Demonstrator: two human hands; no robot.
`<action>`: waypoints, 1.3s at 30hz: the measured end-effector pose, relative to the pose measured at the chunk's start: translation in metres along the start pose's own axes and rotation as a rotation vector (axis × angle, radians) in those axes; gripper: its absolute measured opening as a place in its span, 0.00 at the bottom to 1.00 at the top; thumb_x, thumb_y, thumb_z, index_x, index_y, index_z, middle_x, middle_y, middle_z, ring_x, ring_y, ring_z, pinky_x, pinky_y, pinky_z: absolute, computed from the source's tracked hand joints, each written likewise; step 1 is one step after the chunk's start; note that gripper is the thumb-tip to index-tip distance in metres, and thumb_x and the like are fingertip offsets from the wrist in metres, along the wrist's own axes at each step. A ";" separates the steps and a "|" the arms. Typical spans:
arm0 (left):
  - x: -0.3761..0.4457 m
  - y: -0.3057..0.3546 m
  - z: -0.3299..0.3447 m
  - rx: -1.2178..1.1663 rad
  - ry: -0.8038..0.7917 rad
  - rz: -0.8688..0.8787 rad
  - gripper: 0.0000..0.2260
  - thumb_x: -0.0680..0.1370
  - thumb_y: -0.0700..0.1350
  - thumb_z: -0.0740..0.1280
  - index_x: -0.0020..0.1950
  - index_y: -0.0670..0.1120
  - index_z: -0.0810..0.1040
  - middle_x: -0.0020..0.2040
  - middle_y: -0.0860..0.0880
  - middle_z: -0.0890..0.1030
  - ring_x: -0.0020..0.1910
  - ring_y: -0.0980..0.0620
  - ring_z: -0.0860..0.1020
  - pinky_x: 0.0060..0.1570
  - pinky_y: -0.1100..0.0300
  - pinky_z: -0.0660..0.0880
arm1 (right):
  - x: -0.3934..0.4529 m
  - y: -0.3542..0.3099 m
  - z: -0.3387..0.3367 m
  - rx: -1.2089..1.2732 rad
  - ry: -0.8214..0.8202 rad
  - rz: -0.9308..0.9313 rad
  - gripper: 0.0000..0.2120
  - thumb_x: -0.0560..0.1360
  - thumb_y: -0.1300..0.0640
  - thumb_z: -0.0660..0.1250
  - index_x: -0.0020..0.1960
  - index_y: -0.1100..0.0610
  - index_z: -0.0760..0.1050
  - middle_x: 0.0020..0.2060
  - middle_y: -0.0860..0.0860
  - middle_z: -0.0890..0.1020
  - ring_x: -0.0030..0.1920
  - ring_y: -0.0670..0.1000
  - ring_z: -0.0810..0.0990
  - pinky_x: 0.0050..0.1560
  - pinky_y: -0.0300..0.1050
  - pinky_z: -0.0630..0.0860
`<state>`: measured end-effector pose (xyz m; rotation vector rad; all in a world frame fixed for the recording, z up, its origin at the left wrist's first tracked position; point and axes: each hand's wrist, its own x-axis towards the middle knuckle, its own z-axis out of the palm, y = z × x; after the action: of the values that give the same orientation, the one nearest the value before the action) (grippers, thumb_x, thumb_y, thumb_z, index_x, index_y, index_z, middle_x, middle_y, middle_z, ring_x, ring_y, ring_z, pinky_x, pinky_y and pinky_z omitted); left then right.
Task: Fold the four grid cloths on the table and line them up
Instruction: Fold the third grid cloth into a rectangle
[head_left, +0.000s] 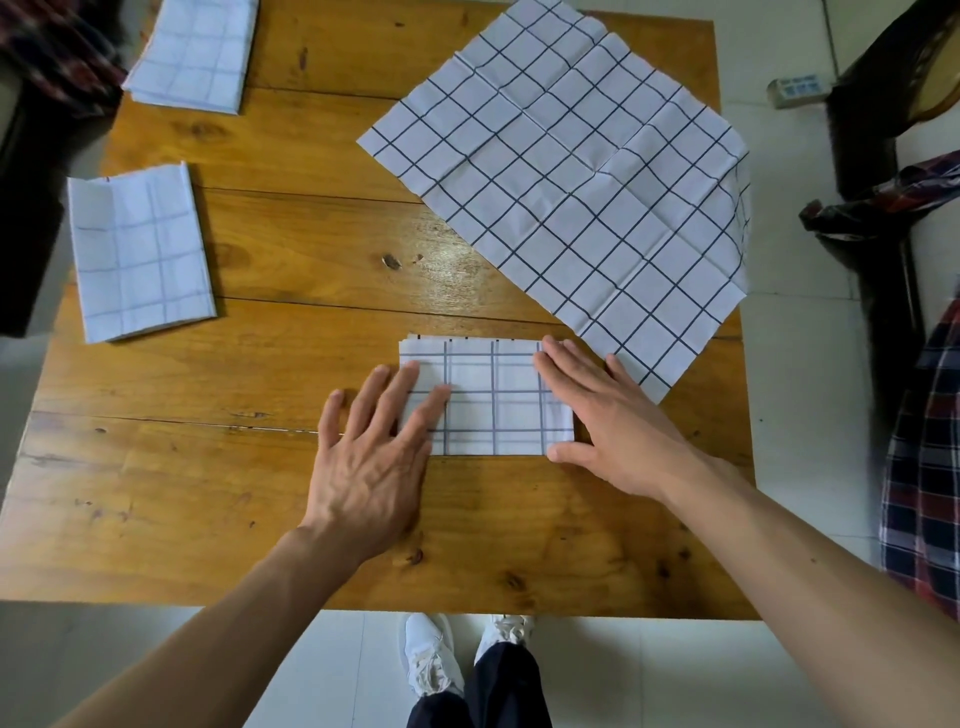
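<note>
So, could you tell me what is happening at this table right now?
A person is folding grid cloths on a wooden table. Both hands lie flat on a folded cloth near the front edge: the left hand on its left end, the right hand on its right end. Two more folded cloths sit along the left side, one nearer and one at the far corner. The fourth cloth lies unfolded at the far right, its edge hanging over the table.

I see a wooden plank table (270, 519) standing on a pale tiled floor (810, 395). Right of the table stands dark furniture (872, 156) with plaid fabric (919, 467) draped nearby. Beyond the table's right far corner a small power strip (796, 91) lies on the floor. Light glares off the table's middle.
</note>
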<state>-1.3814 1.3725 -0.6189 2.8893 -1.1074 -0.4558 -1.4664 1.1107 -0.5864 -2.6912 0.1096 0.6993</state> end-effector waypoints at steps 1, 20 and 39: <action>-0.002 -0.005 -0.001 -0.009 -0.005 -0.011 0.25 0.83 0.53 0.48 0.80 0.61 0.48 0.82 0.50 0.51 0.81 0.46 0.48 0.76 0.39 0.49 | 0.000 0.000 0.000 0.009 0.001 -0.001 0.47 0.76 0.43 0.67 0.78 0.46 0.33 0.75 0.40 0.31 0.74 0.40 0.30 0.75 0.46 0.33; 0.016 0.005 -0.036 0.032 -0.034 0.201 0.30 0.77 0.45 0.62 0.79 0.50 0.61 0.82 0.47 0.53 0.81 0.47 0.50 0.77 0.44 0.50 | -0.001 0.000 -0.016 -0.051 -0.059 0.014 0.49 0.75 0.51 0.71 0.78 0.47 0.35 0.76 0.40 0.33 0.74 0.39 0.33 0.71 0.37 0.35; 0.030 0.010 -0.028 -0.027 -0.050 -0.025 0.32 0.82 0.62 0.47 0.82 0.47 0.47 0.82 0.48 0.43 0.80 0.48 0.40 0.78 0.44 0.42 | -0.001 0.000 -0.016 -0.016 -0.033 0.034 0.51 0.73 0.51 0.73 0.79 0.46 0.37 0.76 0.39 0.36 0.75 0.39 0.36 0.76 0.44 0.39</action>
<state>-1.3587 1.3430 -0.5991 2.8866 -1.0638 -0.5430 -1.4602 1.1053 -0.5730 -2.6978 0.1426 0.7575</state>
